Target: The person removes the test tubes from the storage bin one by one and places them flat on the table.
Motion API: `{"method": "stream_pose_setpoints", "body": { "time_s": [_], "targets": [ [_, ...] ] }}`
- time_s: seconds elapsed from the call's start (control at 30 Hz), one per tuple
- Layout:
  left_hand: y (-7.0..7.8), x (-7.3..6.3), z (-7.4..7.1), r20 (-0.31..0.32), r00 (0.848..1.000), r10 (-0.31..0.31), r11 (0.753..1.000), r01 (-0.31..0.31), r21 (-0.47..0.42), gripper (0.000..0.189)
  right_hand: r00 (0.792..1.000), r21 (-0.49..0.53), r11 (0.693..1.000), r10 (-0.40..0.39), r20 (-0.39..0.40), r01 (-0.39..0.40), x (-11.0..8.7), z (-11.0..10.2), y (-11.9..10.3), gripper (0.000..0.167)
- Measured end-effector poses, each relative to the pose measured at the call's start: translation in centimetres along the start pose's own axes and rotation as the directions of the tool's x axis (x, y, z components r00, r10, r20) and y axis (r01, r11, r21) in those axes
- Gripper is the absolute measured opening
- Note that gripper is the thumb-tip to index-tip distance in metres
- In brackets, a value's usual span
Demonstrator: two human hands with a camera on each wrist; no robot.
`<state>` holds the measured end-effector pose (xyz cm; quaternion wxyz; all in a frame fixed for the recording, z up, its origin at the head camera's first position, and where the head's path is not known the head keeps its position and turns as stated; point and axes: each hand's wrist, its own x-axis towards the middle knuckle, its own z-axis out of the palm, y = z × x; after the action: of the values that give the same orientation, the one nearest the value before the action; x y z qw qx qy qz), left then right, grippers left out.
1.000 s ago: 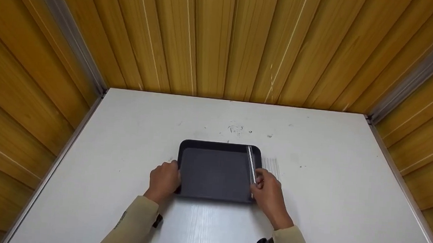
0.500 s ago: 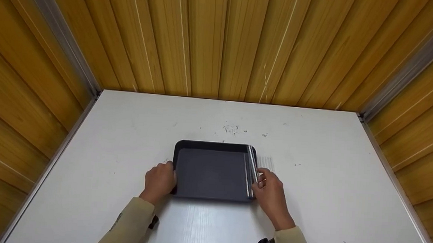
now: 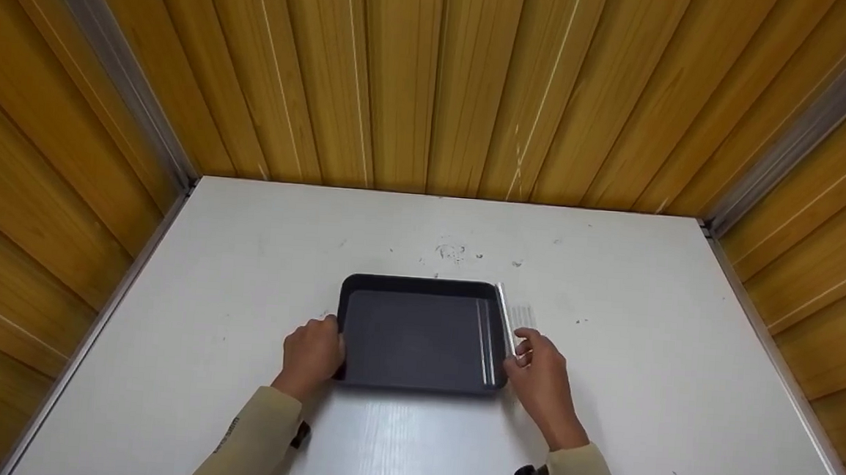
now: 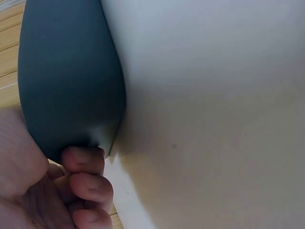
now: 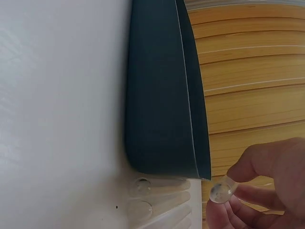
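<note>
Since half a second ago the clear tube [image 3: 504, 317] has come off the inside of the dark tray [image 3: 417, 340] and now sits just outside its right rim, carried there by the right hand [image 3: 543, 381]. That hand pinches the tube's near end between thumb and fingertips [image 5: 257, 164], so the tube runs straight away from the fingers, its long axis along the tray's right edge toward the wooden wall [image 3: 432, 84]. More clear tubes [image 5: 143, 198] lie on the white table [image 3: 644, 339] just beside the tray, below the held one. The left hand [image 3: 311, 355] grips the tray's left rim, fingers [image 4: 83, 162] curled under its edge; it is well apart from the tube.
</note>
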<state>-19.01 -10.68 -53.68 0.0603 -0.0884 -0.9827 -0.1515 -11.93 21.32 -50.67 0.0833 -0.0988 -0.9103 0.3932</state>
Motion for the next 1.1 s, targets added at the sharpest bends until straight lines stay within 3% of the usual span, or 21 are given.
{"method": "stream_pose_setpoints", "body": {
  "time_s": [0.4, 0.7, 1.1],
  "targets": [
    [-0.1, -0.1, 0.1, -0.024, 1.0, 0.007, 1.0, -0.007, 0.012, 0.016, 1.0, -0.006, 1.0, 0.026, -0.013, -0.027, 0.1, -0.1, 0.6, 0.04],
    [0.0, -0.1, 0.0, 0.003, 1.0, -0.009, 1.0, 0.009, 0.01, 0.016, 0.999, -0.034, 0.999, 0.021, -0.043, -0.023, -0.1, -0.2, 1.3, 0.038],
    [-0.1, -0.1, 0.2, -0.058, 0.998, 0.028, 1.0, -0.027, 0.006, 0.014, 0.994, -0.046, 0.996, 0.077, -0.072, -0.08, -0.3, -0.7, 2.1, 0.038]
  ]
}}
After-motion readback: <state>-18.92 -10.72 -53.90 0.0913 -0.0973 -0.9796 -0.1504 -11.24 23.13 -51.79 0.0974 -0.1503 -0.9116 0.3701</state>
